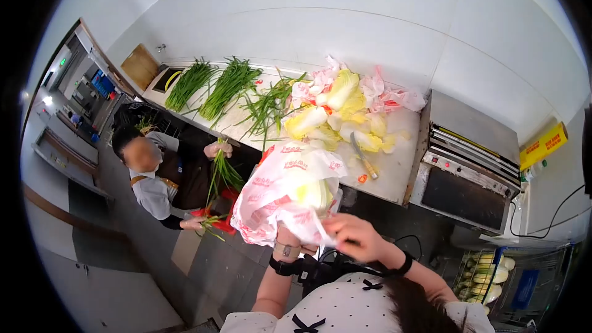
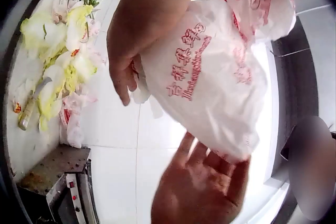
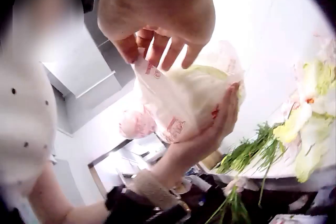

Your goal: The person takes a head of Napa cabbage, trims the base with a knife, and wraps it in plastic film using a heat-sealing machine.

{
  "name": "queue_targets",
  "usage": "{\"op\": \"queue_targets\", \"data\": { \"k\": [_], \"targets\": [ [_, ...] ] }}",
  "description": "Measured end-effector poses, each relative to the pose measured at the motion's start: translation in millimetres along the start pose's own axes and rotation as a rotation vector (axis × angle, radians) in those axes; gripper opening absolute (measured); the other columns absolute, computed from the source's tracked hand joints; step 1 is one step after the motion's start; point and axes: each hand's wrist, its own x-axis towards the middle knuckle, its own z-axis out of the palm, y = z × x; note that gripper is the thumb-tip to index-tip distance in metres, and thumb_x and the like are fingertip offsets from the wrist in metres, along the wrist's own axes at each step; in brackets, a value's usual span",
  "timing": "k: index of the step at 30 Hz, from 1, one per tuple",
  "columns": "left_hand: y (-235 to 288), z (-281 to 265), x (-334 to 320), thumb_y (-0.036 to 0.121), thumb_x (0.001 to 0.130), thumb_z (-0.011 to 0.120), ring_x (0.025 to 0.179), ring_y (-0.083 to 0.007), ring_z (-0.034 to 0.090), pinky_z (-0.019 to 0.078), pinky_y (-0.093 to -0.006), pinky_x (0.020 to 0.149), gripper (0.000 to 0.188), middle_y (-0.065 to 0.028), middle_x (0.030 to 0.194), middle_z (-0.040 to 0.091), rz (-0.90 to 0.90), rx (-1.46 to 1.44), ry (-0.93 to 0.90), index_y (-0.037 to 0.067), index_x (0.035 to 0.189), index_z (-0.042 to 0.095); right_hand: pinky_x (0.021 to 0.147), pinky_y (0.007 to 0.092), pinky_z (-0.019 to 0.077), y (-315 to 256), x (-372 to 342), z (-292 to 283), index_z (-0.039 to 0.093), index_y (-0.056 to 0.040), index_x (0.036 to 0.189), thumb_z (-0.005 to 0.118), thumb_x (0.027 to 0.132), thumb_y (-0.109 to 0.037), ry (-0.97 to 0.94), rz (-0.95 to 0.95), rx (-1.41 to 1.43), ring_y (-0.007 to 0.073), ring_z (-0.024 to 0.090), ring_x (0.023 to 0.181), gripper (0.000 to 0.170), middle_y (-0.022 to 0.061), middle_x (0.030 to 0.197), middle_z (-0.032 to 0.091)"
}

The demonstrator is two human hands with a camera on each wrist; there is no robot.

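A napa cabbage [image 1: 310,194] lies inside a white plastic bag [image 1: 265,194] with red print, held up in front of the person's body. My left hand [image 3: 212,134] supports the bagged cabbage from below, its fingers curled round the side in the right wrist view. In the head view most of that hand is hidden under the bag. My right hand [image 1: 357,237] pinches the loose edge of the bag between thumb and fingers, close to the cabbage. The left wrist view shows the right hand's fingers against the bag's edge.
Cabbage leaves [image 1: 345,95], a knife [image 1: 364,155] and bundles of green stalks [image 1: 229,89] lie on the counter [image 1: 394,179]. A wrapping machine [image 1: 468,160] stands right. Another person [image 1: 166,179] holds green stalks at left. A crate of vegetables [image 1: 484,277] sits low at right.
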Motion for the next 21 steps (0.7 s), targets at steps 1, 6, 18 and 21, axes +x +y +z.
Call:
{"op": "queue_targets", "data": {
  "k": [1, 6, 18, 21],
  "targets": [
    [1.8, 0.7, -2.9, 0.021, 0.090, 0.043, 0.120, -0.0234, 0.041, 0.0352, -0.0366, 0.099, 0.056, -0.0140, 0.133, 0.037, 0.007, 0.005, 0.004, 0.004, 0.137, 0.019, 0.097, 0.0429, 0.0350, -10.6, 2.0, 2.3, 0.054, -0.0050, 0.076, 0.058, 0.073, -0.001, -0.084, -0.040, -0.096, 0.0266, 0.049, 0.113, 0.007, 0.0100, 0.110, 0.058],
    [4.2, 2.9, -8.6, 0.020, 0.090, 0.043, 0.120, -0.0233, 0.040, 0.0345, -0.0365, 0.099, 0.056, -0.0139, 0.134, 0.037, 0.024, 0.052, 0.017, 0.004, 0.138, 0.018, 0.081, 0.0359, 0.0466, -15.8, -5.2, 28.3, 0.060, -0.0017, 0.086, 0.061, 0.075, -0.004, -0.516, 0.199, 0.043, 0.0205, 0.057, 0.099, 0.012, 0.0104, 0.104, 0.060],
    [-2.1, 18.4, 9.1, 0.018, 0.090, 0.044, 0.122, -0.0230, 0.038, 0.0330, -0.0364, 0.100, 0.058, -0.0137, 0.135, 0.035, 0.119, 0.347, -0.025, 0.005, 0.139, 0.016, 0.096, 0.0413, 0.0366, 23.3, 1.3, 13.8, 0.027, -0.0039, 0.130, 0.059, 0.083, -0.014, 0.454, 0.522, 0.266, 0.0272, 0.042, 0.116, 0.059, 0.0134, 0.124, 0.042],
    [-1.9, 24.0, 8.4, 0.001, 0.084, 0.047, 0.127, -0.0180, 0.026, 0.0220, -0.0319, 0.104, 0.066, -0.0131, 0.138, 0.026, 0.087, 0.637, -0.122, 0.002, 0.139, 0.010, 0.096, 0.0415, 0.0368, 20.8, -8.9, 9.3, 0.027, -0.0036, 0.130, 0.059, 0.083, -0.015, 0.497, 0.544, 0.373, 0.0274, 0.043, 0.115, 0.058, 0.0136, 0.124, 0.042]
  ]
}}
